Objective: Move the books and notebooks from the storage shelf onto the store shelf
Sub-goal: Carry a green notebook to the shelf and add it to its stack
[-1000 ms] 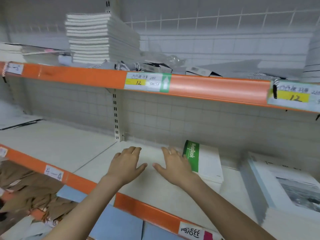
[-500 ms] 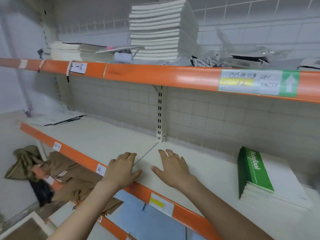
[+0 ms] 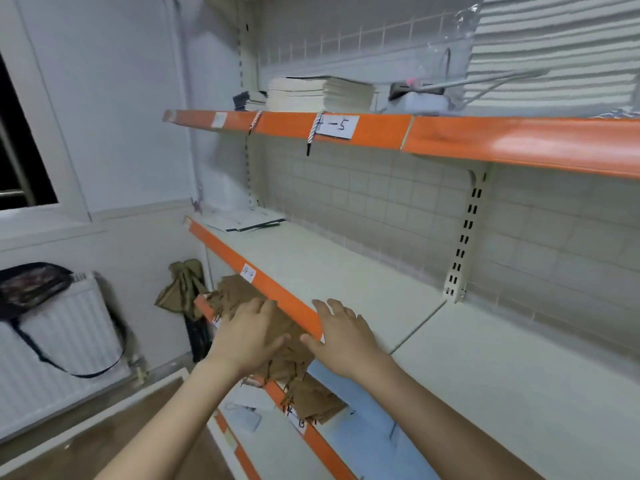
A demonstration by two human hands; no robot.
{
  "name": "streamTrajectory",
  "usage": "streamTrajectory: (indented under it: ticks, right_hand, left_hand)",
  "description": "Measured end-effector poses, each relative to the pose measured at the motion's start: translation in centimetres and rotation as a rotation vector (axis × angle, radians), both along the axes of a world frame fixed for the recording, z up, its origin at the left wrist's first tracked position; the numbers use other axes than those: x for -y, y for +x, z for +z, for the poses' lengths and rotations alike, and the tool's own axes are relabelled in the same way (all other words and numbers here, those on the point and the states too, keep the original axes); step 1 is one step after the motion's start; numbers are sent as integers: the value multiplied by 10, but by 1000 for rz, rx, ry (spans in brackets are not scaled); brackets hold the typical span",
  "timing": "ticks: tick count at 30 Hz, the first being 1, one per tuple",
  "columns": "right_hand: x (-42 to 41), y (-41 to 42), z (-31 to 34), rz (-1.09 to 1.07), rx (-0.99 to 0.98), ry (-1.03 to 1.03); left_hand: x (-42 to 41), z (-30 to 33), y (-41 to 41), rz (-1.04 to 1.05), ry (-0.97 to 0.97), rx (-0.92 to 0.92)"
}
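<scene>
My left hand (image 3: 251,336) and my right hand (image 3: 341,336) are held out flat, palms down, fingers spread, holding nothing. They hover at the orange front edge of the middle shelf (image 3: 346,271), the right one over the shelf board, the left one just off it. A low stack of pale notebooks (image 3: 320,93) lies on the upper shelf (image 3: 485,136) near the label "-5". A tall white stack of books (image 3: 561,36) fills the upper right. A few thin booklets (image 3: 242,220) lie at the far left end of the middle shelf.
Brown paper bags (image 3: 294,362) spill from the lower shelf under my hands. A white radiator (image 3: 59,344) with a dark bag (image 3: 31,285) on it stands against the left wall below a window. A slotted shelf upright (image 3: 464,237) rises from the middle shelf's back.
The view has swung left along the shelving. The green notebook stack has left the frame on the right. Both hands stay flat and empty and now sit at the shelf's front edge.
</scene>
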State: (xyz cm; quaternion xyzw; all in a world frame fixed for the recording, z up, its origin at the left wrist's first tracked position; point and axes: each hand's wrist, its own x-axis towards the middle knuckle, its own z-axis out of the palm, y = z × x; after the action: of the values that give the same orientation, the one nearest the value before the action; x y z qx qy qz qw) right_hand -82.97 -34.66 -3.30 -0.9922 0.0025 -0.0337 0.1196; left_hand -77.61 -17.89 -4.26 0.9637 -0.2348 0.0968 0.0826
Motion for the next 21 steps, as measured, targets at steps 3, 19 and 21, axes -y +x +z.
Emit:
streamTrajectory:
  ticks: [3,19,21]
  right_hand:
    - [-28,24,-4,69,-2,1]
    - [-134,222,-25,260,100,-184]
    - [-145,258,-24,252,106,-177]
  left_hand:
    - [-33,-8,10,71,-12,-35]
    - [-147,-21,178,220,15,-36]
    - [-159,-18,212,226,39,-30]
